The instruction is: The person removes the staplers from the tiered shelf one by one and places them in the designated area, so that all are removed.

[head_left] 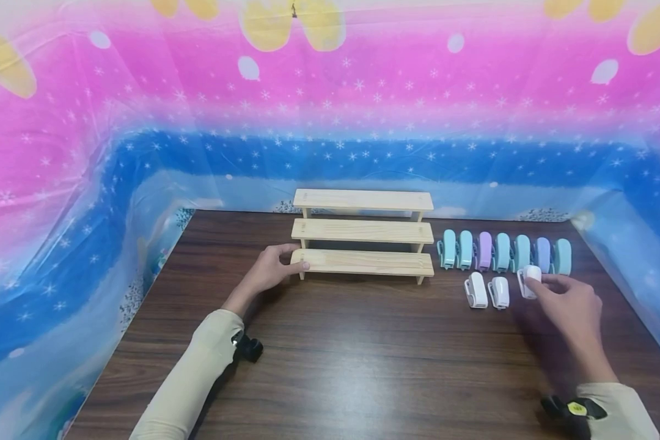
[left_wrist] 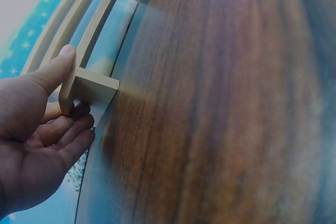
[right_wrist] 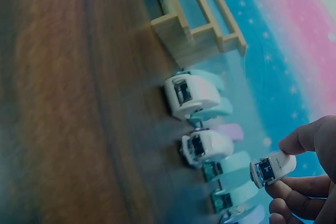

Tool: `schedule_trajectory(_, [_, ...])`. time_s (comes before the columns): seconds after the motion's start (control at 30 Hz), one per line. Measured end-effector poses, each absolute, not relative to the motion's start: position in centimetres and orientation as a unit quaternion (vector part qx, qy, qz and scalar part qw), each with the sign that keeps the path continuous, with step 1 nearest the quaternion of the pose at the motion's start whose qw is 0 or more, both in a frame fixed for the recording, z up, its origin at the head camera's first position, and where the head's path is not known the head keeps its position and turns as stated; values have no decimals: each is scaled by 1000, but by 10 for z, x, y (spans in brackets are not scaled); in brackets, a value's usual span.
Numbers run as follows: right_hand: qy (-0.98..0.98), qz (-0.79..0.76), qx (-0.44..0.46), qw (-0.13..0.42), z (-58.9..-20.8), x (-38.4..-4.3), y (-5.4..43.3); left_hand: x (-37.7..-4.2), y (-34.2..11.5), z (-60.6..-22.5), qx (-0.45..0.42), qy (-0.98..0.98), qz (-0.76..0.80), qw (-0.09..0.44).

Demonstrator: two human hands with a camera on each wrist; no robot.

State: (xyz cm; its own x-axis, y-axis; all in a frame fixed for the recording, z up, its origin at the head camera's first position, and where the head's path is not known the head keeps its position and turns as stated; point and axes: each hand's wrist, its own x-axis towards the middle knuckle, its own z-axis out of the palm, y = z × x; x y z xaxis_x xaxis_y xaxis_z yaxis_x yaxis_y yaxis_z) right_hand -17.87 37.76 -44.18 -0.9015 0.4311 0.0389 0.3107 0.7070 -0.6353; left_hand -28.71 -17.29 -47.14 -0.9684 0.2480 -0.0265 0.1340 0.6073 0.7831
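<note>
My left hand [head_left: 269, 267] grips the left end of the lowest tier of a pale wooden three-tier stand [head_left: 363, 261], thumb on top and fingers underneath. In the left wrist view, the thumb [left_wrist: 59, 66] presses near the plank's edge. On the right, my right hand [head_left: 572, 305] pinches a white mini stapler [head_left: 530, 282] between thumb and fingers, close in front of a coloured row. Its metal end [right_wrist: 265, 169] faces away from the palm in the right wrist view. Two more white mini staplers [head_left: 476, 290] [head_left: 498, 293] stand on the table left of that hand.
Several teal, purple and blue mini staplers [head_left: 502, 252] form a row right of the stand, behind the white ones. The dark wooden table [head_left: 352, 354] stretches toward me. A pink and blue patterned cloth [head_left: 385, 116] hangs behind and along the sides.
</note>
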Motion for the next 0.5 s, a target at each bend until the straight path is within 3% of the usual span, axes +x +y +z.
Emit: schedule_trajectory(0.5, [-927,306,-209,58,-463,-180,389,-287,-174,-472,107,893,433,67])
